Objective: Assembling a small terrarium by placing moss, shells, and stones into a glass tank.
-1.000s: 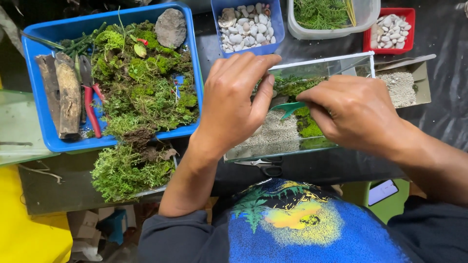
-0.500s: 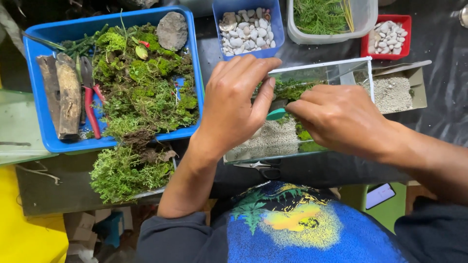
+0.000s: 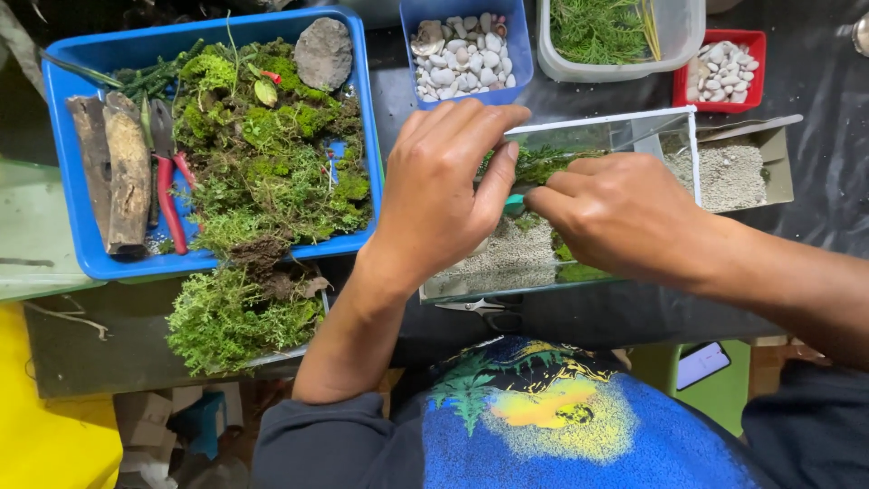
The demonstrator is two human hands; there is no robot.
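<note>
A clear glass tank (image 3: 647,131) with thin white-edged walls sits on the black worktop, floored with pale, grainy gravel (image 3: 516,258) and tufts of feathery green moss (image 3: 543,165). Both hands work over its open top. The left hand (image 3: 444,195) arches above the tank's left half, fingers held together and curved down, fingertips at the far glass rim. The right hand (image 3: 625,217) comes in from the right with fingers curled close; between its thumb and forefinger a small teal tool tip (image 3: 514,205) shows, pinched there and lying just under the left hand's fingers, above the gravel.

At the worktop's left end a blue plastic tray (image 3: 63,81) holds shaggy moss clumps, a rough grey stone (image 3: 323,52), two bark-covered wood pieces (image 3: 113,172) and red-handled pliers (image 3: 167,195). A loose moss mound (image 3: 237,317) lies at the near edge. Along the far edge stand a blue tub (image 3: 516,54) of smooth white pebbles, a translucent tub (image 3: 683,36) of fine greenery and a red tub (image 3: 756,45) of pebbles. Metal scissors (image 3: 484,308) lie just before the tank.
</note>
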